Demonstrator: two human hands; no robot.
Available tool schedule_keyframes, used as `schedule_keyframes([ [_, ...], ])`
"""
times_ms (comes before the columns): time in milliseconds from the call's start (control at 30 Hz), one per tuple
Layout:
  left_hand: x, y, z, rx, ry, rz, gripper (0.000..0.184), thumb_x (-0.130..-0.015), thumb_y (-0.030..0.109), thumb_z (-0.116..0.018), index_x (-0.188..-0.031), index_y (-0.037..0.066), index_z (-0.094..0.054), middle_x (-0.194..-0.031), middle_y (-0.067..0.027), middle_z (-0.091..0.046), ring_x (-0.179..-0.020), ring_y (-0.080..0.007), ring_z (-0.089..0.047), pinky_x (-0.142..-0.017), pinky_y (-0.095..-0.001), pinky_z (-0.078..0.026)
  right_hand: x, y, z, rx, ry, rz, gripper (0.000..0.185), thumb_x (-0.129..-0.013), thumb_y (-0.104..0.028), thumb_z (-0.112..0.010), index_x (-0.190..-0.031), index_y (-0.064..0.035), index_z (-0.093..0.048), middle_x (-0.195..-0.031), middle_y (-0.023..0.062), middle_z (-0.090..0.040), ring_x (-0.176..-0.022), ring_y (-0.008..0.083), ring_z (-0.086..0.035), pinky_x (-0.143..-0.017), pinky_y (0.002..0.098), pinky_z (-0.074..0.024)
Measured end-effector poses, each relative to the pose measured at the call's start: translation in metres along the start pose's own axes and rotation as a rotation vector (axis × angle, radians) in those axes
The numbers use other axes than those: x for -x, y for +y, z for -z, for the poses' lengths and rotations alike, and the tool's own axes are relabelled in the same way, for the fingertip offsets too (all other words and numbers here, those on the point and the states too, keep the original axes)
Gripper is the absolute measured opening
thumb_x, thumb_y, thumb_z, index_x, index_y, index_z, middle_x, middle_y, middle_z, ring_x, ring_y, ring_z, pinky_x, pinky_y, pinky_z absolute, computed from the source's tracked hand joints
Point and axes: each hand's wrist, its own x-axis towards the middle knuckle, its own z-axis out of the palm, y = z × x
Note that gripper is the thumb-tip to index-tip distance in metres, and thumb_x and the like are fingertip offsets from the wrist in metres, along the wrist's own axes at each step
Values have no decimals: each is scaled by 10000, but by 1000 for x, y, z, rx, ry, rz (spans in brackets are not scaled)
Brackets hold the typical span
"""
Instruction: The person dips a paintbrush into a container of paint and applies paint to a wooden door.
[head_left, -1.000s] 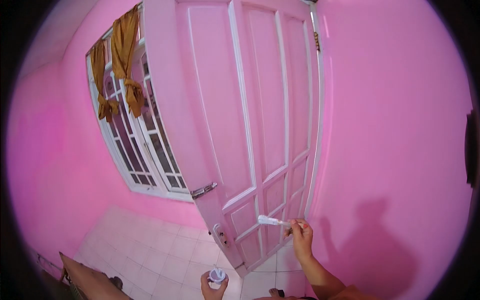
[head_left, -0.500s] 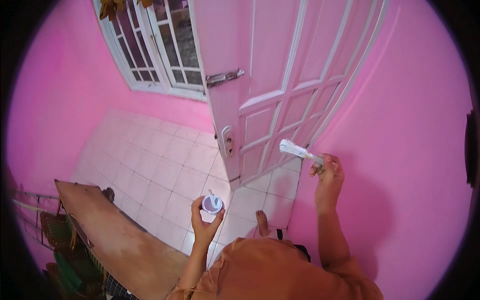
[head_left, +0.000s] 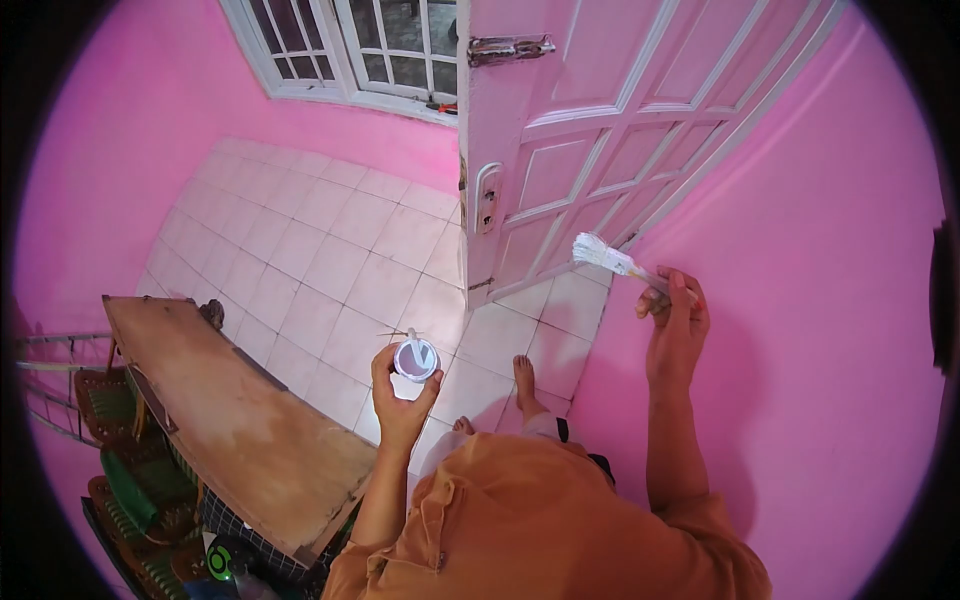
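Observation:
My left hand [head_left: 402, 405] is wrapped round a small round paint tub [head_left: 403, 366], held up with its mouth toward me. A whitish stick [head_left: 412, 339] leans in the tub and juts over the rim. In my right hand [head_left: 678, 310] is a paintbrush [head_left: 617, 261], gripped by the handle. Its bristles are coated white and point left, in front of the door's lower panels. The panelled door [head_left: 560, 140] is pale pink with white mouldings and stands ajar. It carries a handle plate [head_left: 487, 198] and a rough, bare patch [head_left: 510, 49] near its edge.
A brown wooden board [head_left: 230, 410] lies at the lower left, beside chairs with green seats [head_left: 150, 475] and a ladder [head_left: 62, 385]. A white-framed window [head_left: 365, 60] is set in the pink wall [head_left: 800, 300]. White tiles [head_left: 310, 250] cover the floor, where my bare feet [head_left: 524, 375] stand.
The view has tilted downward, so the door and window sit higher and more of my feet and the chairs shows. Both hands keep hold of the tub and the brush.

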Motion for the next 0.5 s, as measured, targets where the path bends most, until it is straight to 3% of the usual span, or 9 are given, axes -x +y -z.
schedule_keyframes([
  [500, 22, -9, 30, -19, -18, -47, 626, -781, 127, -893, -1309, 23, -574, -1285, -124, -598, -1108, -245, -595, -957, -362, -489, 48, 17, -10, -23, -42, -23, 308, -1103, -247, -580, -1137, 42, -679, -826, 65, -665, -703, 138, -620, -674, 287, -501],
])
